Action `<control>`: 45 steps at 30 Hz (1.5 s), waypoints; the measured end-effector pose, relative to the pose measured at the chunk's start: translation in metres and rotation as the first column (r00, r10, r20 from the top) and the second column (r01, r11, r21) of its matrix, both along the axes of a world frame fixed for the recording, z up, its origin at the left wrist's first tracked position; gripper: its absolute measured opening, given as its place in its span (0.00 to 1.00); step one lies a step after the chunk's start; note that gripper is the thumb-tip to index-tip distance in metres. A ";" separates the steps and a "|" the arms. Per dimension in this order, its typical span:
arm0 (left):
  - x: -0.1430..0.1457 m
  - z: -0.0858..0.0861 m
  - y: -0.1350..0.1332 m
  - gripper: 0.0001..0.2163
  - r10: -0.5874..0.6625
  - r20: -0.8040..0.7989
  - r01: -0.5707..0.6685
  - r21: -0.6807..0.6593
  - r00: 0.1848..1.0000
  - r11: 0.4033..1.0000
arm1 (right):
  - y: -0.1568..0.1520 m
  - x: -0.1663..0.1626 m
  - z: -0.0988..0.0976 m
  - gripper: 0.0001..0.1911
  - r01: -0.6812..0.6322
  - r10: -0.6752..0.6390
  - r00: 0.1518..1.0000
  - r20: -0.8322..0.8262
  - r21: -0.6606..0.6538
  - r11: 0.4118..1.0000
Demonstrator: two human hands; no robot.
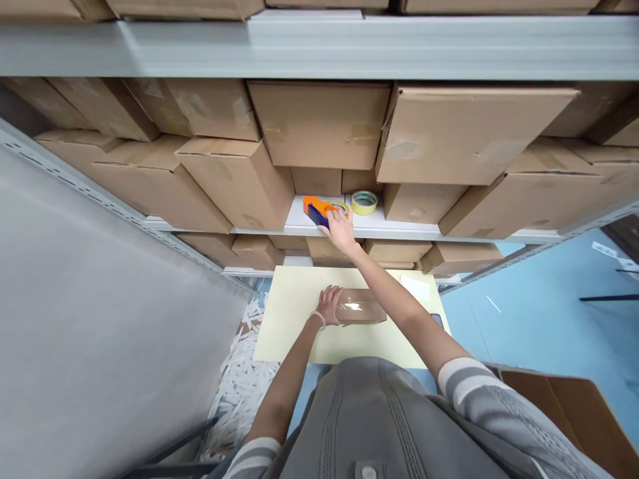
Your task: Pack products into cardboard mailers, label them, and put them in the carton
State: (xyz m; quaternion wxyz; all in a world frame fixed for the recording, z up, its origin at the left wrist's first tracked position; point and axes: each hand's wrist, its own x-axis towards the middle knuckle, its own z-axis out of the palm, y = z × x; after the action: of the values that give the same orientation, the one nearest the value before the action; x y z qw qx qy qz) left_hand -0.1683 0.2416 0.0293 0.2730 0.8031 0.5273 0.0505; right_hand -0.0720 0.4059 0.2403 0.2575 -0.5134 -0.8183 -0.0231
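Note:
My right hand (339, 229) reaches up to the white shelf (299, 216) and closes on an orange and blue tape dispenser (315, 209) lying there. A roll of yellowish tape (364, 202) sits just to the right of it on the same shelf. My left hand (329, 305) rests with fingers spread on the left end of a small brown parcel wrapped in glossy tape (360, 309), which lies on a pale yellow table (289, 319).
Cardboard boxes (319, 123) fill the metal shelves around the gap. A white sheet (417, 287) and a dark phone (437, 320) lie on the table's right side. White packing strips (239, 386) litter the floor at left. An open carton (574, 406) stands at lower right.

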 end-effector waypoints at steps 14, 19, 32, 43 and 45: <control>0.001 0.016 -0.002 0.61 0.002 -0.004 -0.002 -0.047 1.000 0.999 | -0.175 0.158 -0.149 0.24 0.377 -0.695 0.544 -0.470 -0.603 0.703; -0.012 0.013 -0.013 0.51 0.422 0.258 -0.385 -0.183 0.869 0.905 | -0.226 0.179 -0.208 0.28 0.060 -0.905 0.220 -0.364 -0.921 0.385; 0.011 -0.030 -0.072 0.35 0.793 0.388 -0.558 -0.566 0.469 0.607 | -0.236 0.164 -0.216 0.33 -0.135 -0.866 0.146 -0.479 -0.877 0.462; -0.001 0.002 -0.057 0.40 0.737 0.559 -0.515 -0.534 0.380 0.670 | -0.228 0.161 -0.205 0.35 -0.057 -0.819 0.223 -0.529 -0.846 0.531; -0.002 0.008 -0.059 0.39 0.734 0.577 -0.494 -0.550 0.358 0.674 | -0.234 0.161 -0.203 0.36 -0.089 -0.819 0.195 -0.539 -0.842 0.532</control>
State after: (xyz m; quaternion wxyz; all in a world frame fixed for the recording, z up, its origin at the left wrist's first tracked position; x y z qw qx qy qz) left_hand -0.1704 0.1827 0.0368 0.5393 0.3922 0.6235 0.4081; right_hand 0.0887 0.1720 0.0368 0.4280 -0.6813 -0.2632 0.5323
